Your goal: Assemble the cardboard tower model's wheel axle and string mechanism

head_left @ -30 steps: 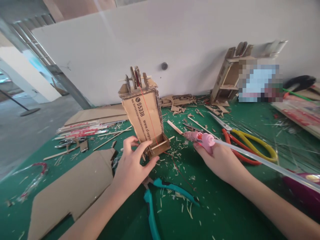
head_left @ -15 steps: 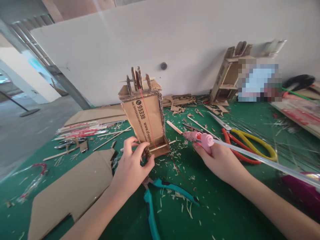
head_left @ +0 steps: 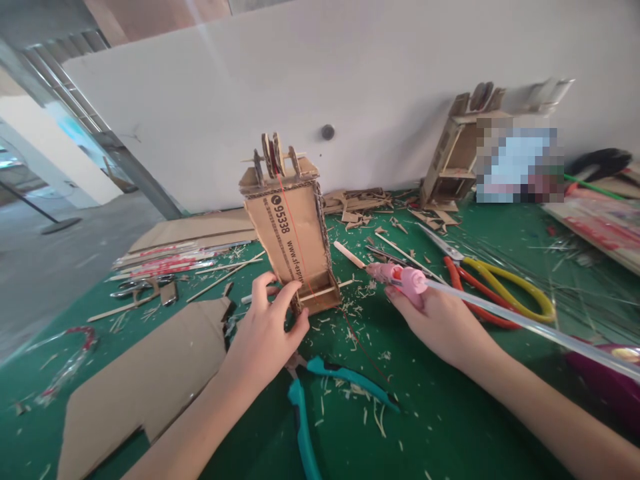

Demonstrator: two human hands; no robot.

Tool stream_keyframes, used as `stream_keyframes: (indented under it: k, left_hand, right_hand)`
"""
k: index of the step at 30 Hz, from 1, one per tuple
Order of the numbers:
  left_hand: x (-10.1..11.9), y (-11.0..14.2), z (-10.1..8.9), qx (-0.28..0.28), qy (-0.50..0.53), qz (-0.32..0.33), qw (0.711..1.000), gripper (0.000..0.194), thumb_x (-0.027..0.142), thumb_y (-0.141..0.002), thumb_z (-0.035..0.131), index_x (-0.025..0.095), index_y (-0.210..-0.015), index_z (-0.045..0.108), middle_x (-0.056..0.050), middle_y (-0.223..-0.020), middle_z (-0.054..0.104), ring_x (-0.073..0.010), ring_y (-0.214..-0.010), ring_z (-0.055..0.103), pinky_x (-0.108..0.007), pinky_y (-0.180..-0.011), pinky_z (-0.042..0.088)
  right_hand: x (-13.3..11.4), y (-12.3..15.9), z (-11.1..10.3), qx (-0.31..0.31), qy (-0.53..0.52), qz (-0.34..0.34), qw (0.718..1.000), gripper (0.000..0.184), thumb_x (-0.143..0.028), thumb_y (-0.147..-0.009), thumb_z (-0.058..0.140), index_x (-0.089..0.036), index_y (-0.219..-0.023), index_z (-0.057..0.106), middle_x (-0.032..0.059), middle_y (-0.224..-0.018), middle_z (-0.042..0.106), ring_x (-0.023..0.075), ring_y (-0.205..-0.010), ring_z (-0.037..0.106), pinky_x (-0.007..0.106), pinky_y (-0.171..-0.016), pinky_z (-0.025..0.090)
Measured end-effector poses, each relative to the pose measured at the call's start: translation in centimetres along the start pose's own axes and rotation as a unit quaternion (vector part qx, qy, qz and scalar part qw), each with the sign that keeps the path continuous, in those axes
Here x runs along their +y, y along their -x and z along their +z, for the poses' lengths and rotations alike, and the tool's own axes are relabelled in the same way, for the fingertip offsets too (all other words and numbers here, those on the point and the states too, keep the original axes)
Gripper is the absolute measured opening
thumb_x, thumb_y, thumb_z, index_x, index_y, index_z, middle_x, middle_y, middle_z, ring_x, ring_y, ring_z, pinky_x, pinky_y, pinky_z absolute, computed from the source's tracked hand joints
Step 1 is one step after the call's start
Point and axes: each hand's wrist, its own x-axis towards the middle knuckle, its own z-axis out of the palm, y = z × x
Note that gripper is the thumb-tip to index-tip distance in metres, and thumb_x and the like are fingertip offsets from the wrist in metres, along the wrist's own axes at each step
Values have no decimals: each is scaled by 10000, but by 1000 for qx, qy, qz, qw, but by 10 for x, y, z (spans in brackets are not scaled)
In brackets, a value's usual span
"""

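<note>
A tall cardboard box model [head_left: 287,230] stands upright on the green table, with cardboard discs [head_left: 271,155] on a stick axle at its top. From the discs a red string [head_left: 295,233] runs down the printed front, past a wooden stick [head_left: 325,291] across the base and onto the table. My left hand [head_left: 273,317] grips the model's lower left edge between thumb and fingers. In my right hand [head_left: 435,313] is a pink hot glue gun [head_left: 400,277] with a long clear glue stick [head_left: 525,325] in its back. Its nozzle points left, apart from the model.
Teal-handled pliers [head_left: 325,387] lie open in front of the model. Scissors [head_left: 490,280] with red and yellow handles rest at right. A flat cardboard piece [head_left: 150,373] is at left. Another cardboard model [head_left: 453,157] stands by the wall, near a pixelated patch. Scraps and shavings are scattered about.
The top of the cardboard model has tipped slightly to the left, with my left hand still on its lower edge. My right hand and the glue gun stay almost still.
</note>
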Motion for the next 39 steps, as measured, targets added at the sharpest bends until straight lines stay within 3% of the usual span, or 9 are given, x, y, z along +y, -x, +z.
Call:
stream_keyframes:
  k: [3, 12, 18, 28, 33, 39]
  left_hand:
    - [0, -1, -2, -10, -2, 7, 1000, 284, 290, -866, 510, 174, -1124, 535, -134, -1210, 371, -238, -976, 597, -406, -780, 571]
    - [0, -2, -2, -9, -26, 19, 999, 267, 258, -859, 484, 159, -1104, 519, -130, -1194, 394, -233, -979, 599, -374, -769, 571]
    - [-1, -1, -2, -9, -35, 17, 999, 272, 240, -849, 482, 162, -1108, 511, -130, -1207, 401, -229, -957, 611, -356, -730, 575]
    - [0, 0, -3, -1, -41, 27, 999, 244, 209, -843, 482, 158, -1079, 515, -129, -1192, 413, -228, -950, 616, -328, -686, 572]
    - [-2, -1, -2, -1, -42, 24, 999, 253, 209, -846, 480, 160, -1093, 504, -130, -1201, 416, -228, -956, 615, -328, -696, 572]
    - [-2, -1, -3, -9, -44, 23, 999, 260, 251, -857, 493, 163, -1101, 507, -133, -1214, 410, -230, -969, 609, -335, -707, 575]
  right_hand:
    - [-1, -1, 0, 2, -18, -6, 1000, 377, -393, -908, 429, -282, -1238, 573, 15, -1148, 663, 266, -1045, 623, 369, -839, 510]
    - [2, -1, 2, -5, -26, -3, 1000, 392, -410, -911, 417, -301, -1262, 554, -15, -1243, 610, 267, -1146, 564, 391, -949, 470]
    - [1, 0, 2, 16, 0, 3, 1000, 373, -414, -899, 450, -305, -1227, 589, 7, -1132, 673, 284, -977, 653, 382, -745, 549]
    - [7, 0, 5, 31, 6, -39, 999, 362, -389, -909, 458, -308, -1243, 569, 12, -1118, 679, 278, -950, 663, 376, -714, 545]
    - [6, 0, 4, 44, 10, -44, 998, 323, -412, -906, 451, -271, -1136, 630, 44, -928, 718, 275, -781, 683, 355, -600, 517]
    - [6, -1, 4, 29, 22, -28, 999, 325, -433, -905, 440, -258, -1074, 655, 48, -827, 715, 273, -733, 677, 348, -573, 506]
